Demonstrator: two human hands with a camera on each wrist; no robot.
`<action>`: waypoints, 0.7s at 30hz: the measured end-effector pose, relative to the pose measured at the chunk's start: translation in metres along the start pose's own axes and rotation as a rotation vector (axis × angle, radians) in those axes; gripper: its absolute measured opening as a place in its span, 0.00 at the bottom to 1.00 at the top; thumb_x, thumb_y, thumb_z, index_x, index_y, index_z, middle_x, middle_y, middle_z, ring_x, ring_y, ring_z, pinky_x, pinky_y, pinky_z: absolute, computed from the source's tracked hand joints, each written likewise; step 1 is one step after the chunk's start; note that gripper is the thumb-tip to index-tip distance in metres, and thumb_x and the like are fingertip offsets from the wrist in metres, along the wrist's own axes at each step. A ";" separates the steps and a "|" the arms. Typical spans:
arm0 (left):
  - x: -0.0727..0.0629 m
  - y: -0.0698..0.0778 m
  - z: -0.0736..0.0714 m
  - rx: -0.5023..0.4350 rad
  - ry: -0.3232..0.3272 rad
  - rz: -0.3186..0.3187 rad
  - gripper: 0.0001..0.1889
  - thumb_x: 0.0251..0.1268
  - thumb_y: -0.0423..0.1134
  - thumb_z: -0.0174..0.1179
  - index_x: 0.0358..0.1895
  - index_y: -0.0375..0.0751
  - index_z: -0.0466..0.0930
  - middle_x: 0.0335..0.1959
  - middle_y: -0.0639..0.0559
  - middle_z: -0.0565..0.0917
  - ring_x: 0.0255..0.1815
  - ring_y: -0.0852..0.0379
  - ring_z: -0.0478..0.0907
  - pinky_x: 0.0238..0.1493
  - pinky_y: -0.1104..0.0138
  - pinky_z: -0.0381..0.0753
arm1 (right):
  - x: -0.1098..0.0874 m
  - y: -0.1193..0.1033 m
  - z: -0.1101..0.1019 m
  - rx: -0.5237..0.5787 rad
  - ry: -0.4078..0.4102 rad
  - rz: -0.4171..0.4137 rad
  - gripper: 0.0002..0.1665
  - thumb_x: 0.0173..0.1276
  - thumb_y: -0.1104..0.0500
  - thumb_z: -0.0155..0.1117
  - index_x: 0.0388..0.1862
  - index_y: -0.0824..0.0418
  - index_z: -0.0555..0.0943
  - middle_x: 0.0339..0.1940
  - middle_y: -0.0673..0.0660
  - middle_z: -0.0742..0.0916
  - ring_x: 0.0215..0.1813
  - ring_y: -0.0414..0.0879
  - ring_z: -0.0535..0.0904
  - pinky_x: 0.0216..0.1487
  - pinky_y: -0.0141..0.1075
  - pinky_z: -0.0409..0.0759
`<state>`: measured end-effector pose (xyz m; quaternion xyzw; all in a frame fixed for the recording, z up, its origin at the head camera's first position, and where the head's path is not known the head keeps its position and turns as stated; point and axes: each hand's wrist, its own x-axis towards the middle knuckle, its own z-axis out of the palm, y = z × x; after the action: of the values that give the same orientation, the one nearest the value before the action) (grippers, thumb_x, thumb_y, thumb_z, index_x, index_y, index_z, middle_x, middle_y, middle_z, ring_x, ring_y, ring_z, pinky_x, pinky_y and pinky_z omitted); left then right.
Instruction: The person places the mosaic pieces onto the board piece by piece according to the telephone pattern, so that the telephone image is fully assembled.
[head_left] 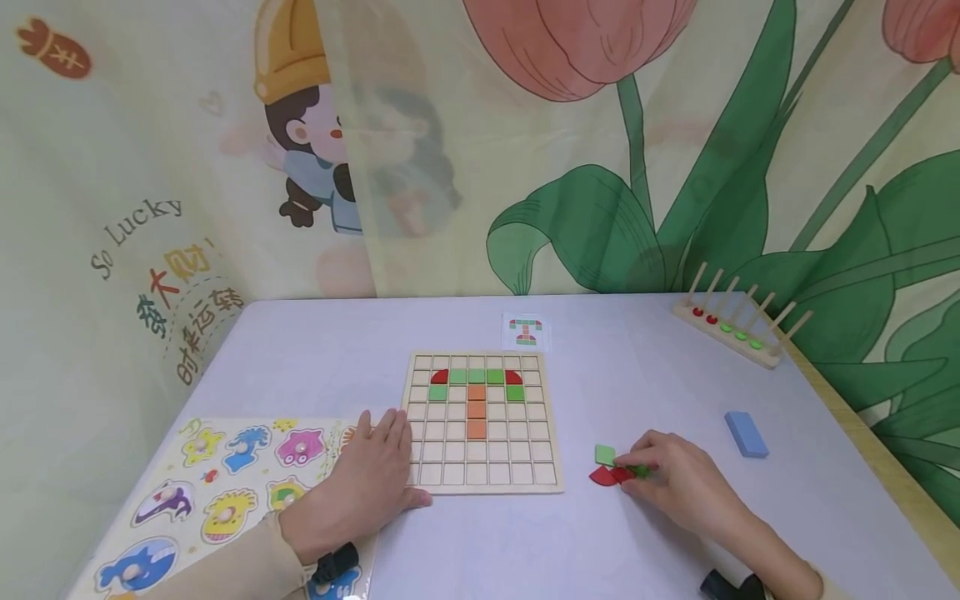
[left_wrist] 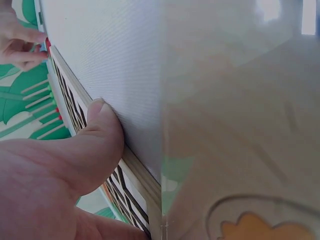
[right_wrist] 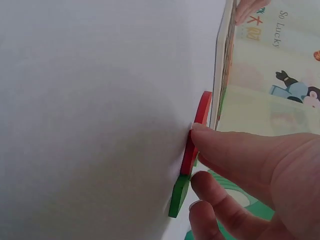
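Observation:
My left hand [head_left: 365, 467] rests along the left edge of a wooden grid board [head_left: 498, 474], fingers extended and thumb at its near corner. In the left wrist view that thumb [left_wrist: 106, 122] presses the board's edge. On the board, red quarter-circle pieces [head_left: 439, 377], green squares [head_left: 476, 376] and a column of orange squares [head_left: 476, 410] form a T-like figure. Right of the board, my right hand [head_left: 678, 483] pinches a red quarter-circle piece [right_wrist: 188, 155] between thumb and fingers. Beside it lie another red quarter-circle [head_left: 602, 476], a light green square [head_left: 604, 454] and a darker green piece [right_wrist: 179, 196].
A pattern card [head_left: 526, 332] lies behind the board. A sheet of animal pictures [head_left: 187, 450] extends under my left forearm. To the right are a blue block [head_left: 746, 434] and a wooden peg stand [head_left: 765, 358] holding red and green beads. A printed curtain [head_left: 435, 250] hangs behind the table.

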<state>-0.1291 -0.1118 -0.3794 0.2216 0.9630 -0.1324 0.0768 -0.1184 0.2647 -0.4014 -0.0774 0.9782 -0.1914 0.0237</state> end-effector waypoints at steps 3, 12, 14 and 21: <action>0.000 -0.001 0.001 -0.006 0.003 0.001 0.51 0.62 0.72 0.59 0.72 0.28 0.69 0.76 0.35 0.71 0.79 0.40 0.66 0.78 0.42 0.63 | -0.002 -0.001 0.001 -0.032 0.006 -0.032 0.17 0.50 0.57 0.85 0.41 0.50 0.93 0.35 0.44 0.84 0.37 0.39 0.74 0.33 0.28 0.73; 0.000 0.000 0.001 0.005 0.015 0.002 0.51 0.61 0.72 0.60 0.72 0.29 0.70 0.75 0.36 0.71 0.79 0.41 0.67 0.78 0.43 0.64 | -0.003 -0.013 0.004 -0.115 -0.011 -0.039 0.15 0.51 0.56 0.85 0.39 0.53 0.93 0.31 0.43 0.84 0.33 0.38 0.72 0.34 0.28 0.76; 0.000 0.000 0.001 0.008 0.014 0.002 0.51 0.61 0.72 0.60 0.72 0.29 0.70 0.75 0.36 0.71 0.79 0.41 0.66 0.78 0.43 0.63 | -0.004 -0.016 0.004 -0.122 -0.021 -0.024 0.16 0.51 0.55 0.85 0.41 0.54 0.93 0.31 0.43 0.84 0.32 0.37 0.72 0.34 0.27 0.76; 0.000 -0.001 0.001 -0.007 0.006 0.002 0.51 0.62 0.71 0.60 0.72 0.29 0.70 0.76 0.35 0.71 0.79 0.40 0.66 0.79 0.42 0.62 | -0.006 -0.018 0.007 -0.142 -0.001 -0.104 0.18 0.54 0.60 0.83 0.46 0.55 0.93 0.30 0.43 0.82 0.30 0.36 0.70 0.30 0.24 0.73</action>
<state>-0.1295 -0.1126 -0.3807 0.2227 0.9635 -0.1283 0.0751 -0.1097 0.2465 -0.4004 -0.1298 0.9839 -0.1224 0.0088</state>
